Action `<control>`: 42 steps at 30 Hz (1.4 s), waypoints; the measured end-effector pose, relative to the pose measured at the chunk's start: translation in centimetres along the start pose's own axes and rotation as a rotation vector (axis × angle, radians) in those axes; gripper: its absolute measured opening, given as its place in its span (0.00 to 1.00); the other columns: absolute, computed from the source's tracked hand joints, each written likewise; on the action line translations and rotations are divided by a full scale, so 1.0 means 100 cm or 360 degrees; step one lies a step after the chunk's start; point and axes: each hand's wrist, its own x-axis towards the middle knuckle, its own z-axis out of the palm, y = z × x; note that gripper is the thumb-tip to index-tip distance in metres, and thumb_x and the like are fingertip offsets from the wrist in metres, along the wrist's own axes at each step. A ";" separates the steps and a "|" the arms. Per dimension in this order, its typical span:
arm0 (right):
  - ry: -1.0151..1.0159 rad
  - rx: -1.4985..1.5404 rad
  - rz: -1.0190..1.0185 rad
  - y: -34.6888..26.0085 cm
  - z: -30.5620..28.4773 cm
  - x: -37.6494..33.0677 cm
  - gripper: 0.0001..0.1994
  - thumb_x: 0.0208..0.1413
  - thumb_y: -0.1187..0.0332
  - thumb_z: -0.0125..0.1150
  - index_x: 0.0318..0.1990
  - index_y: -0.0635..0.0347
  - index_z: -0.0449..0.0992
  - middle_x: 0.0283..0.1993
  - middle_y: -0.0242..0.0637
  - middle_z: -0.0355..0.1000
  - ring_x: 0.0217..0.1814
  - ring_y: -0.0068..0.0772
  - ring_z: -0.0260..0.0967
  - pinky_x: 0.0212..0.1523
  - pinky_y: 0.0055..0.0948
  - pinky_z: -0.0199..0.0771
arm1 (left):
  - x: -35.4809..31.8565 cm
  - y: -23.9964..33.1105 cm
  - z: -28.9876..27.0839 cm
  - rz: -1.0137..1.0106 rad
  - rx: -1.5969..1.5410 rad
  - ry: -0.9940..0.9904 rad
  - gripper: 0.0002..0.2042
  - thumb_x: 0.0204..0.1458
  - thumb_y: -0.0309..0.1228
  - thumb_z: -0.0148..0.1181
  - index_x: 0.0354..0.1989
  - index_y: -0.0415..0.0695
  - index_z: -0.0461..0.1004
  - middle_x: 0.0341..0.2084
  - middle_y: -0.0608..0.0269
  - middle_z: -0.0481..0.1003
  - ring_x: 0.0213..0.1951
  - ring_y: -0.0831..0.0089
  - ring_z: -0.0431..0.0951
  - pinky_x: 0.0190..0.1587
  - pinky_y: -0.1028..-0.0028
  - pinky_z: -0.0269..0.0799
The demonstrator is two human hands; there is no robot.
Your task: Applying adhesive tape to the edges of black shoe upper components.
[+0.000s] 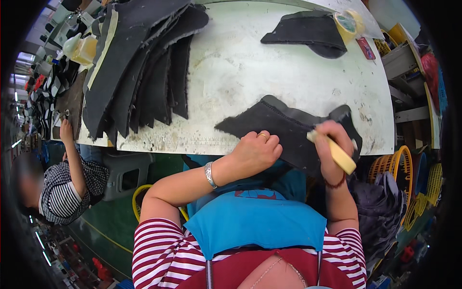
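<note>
A black fabric shoe-upper piece [281, 126] lies at the near edge of a white, stained worktable [269, 67]. My left hand [256, 150], wearing a ring and a silver bracelet, rests as a fist on the piece's near edge and holds it down. My right hand [333, 144] grips a pale yellow brush handle [337, 153], its far end pressed onto the fabric's right part.
A fanned stack of black cut pieces [139, 67] covers the table's left. Another black piece [308, 32] and a tape roll [347, 23] lie at the far right. Yellow baskets [409, 178] stand right. A person in a checked shirt [65, 185] works at left.
</note>
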 end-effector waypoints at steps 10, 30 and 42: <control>-0.0164 0.0349 0.0547 0.073 0.034 0.015 0.08 0.63 0.69 0.63 0.43 0.65 0.78 0.35 0.28 0.75 0.36 0.15 0.69 0.39 0.19 0.71 | 0.002 0.005 -0.010 -0.0736 -0.0538 -0.0094 0.18 0.44 0.31 0.62 0.47 0.47 0.78 0.27 0.61 0.71 0.27 0.62 0.78 0.28 0.61 0.74; -0.0540 0.0085 0.0177 0.073 0.056 0.066 0.05 0.63 0.72 0.60 0.42 0.63 0.75 0.35 0.28 0.72 0.36 0.18 0.68 0.39 0.21 0.70 | -0.008 -0.012 -0.002 -0.0907 -0.0593 0.0262 0.25 0.41 0.40 0.69 0.48 0.39 0.76 0.46 0.55 0.72 0.46 0.58 0.71 0.42 0.63 0.71; -0.0788 0.0046 0.0050 0.037 0.078 0.040 0.12 0.56 0.63 0.70 0.41 0.60 0.78 0.35 0.34 0.75 0.34 0.26 0.73 0.38 0.28 0.71 | -0.025 -0.027 -0.021 -0.1527 -0.2158 0.0471 0.07 0.61 0.29 0.62 0.31 0.40 0.78 0.22 0.75 0.73 0.26 0.88 0.67 0.28 0.82 0.63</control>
